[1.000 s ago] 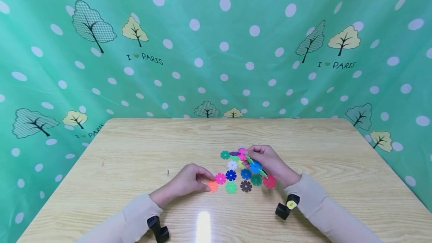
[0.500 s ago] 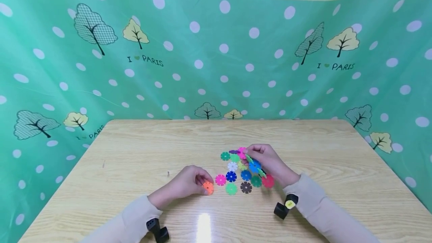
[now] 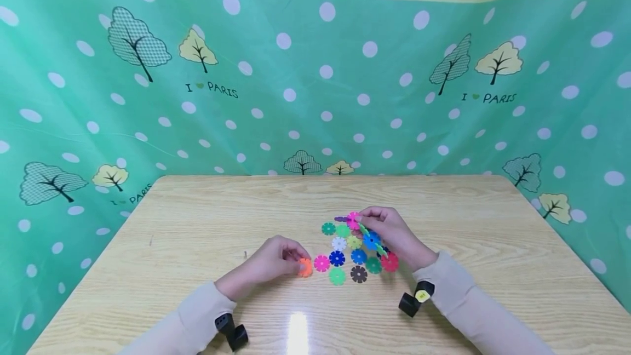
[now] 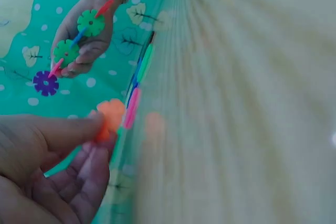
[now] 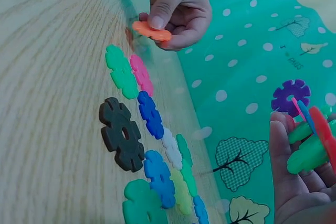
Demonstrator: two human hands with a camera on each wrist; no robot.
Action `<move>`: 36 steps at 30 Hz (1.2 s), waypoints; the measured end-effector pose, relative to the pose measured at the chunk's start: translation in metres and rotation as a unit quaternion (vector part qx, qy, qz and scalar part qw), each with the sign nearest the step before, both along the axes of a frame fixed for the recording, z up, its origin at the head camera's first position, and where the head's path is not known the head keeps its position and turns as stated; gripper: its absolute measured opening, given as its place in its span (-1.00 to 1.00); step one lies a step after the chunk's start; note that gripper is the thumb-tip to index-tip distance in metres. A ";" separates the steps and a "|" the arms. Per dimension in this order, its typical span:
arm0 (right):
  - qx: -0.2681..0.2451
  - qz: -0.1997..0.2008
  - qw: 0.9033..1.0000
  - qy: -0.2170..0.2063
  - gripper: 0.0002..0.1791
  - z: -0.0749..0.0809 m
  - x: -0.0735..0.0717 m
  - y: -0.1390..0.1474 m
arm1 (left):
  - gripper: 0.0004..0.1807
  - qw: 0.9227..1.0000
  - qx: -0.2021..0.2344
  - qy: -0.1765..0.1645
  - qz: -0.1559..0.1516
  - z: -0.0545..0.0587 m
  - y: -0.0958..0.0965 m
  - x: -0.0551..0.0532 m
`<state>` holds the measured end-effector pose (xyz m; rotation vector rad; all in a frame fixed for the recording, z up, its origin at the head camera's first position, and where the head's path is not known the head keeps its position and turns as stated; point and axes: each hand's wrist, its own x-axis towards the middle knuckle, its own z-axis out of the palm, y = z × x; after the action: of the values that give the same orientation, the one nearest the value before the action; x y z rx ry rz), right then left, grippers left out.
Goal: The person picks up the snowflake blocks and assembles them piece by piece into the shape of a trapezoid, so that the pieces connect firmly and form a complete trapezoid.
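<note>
My left hand (image 3: 273,261) pinches an orange notched snowflake disc (image 3: 306,268) between thumb and fingers, just above the table in the head view. To the right of it lies a pink disc (image 3: 322,263), apart from the orange one. My right hand (image 3: 391,233) holds a chain of interlocked discs over the back right of the loose pieces. That chain runs from a purple disc (image 4: 45,83) through pink, green (image 4: 65,52), blue and a second green disc to a red one (image 3: 389,261). Fingers hide part of the chain in the right wrist view.
Several loose discs lie flat on the wooden table (image 3: 197,207), among them a dark brown one (image 3: 359,274), a dark blue one (image 3: 337,258), a white one (image 3: 339,243) and a yellow one (image 3: 354,241). A green patterned cloth (image 3: 246,136) hangs behind the table.
My left hand has picked the orange disc up from beside the pink one, drawn it slightly left and turned it. The right hand still holds the chain, barely moved.
</note>
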<state>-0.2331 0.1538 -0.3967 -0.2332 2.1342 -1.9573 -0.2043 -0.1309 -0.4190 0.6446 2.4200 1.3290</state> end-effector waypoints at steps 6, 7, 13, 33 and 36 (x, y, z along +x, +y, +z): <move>0.012 -0.002 1.000 0.002 -0.81 0.002 0.000 -0.001 | -0.81 0.999 0.034 -0.013 0.038 0.010 0.005 -0.006; 0.013 -0.002 1.000 0.003 -0.82 0.002 0.000 -0.001 | -0.80 0.998 0.047 -0.021 0.047 0.012 0.007 -0.008; 0.001 0.001 1.000 0.001 -0.84 0.002 -0.001 -0.002 | -0.76 0.984 0.130 -0.047 0.109 0.024 0.020 -0.015; -0.032 0.002 0.999 -0.022 -0.86 0.000 -0.001 -0.002 | -0.74 0.968 0.182 -0.063 0.162 0.038 0.048 -0.029; -0.033 0.009 0.999 -0.018 -0.84 0.000 -0.001 0.000 | -0.74 0.968 0.185 -0.071 0.154 0.037 0.050 -0.030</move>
<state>-0.2344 0.1534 -0.3972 -0.2264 2.0396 -2.0083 -0.2343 -0.0809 -0.3824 0.2467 2.2376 1.9087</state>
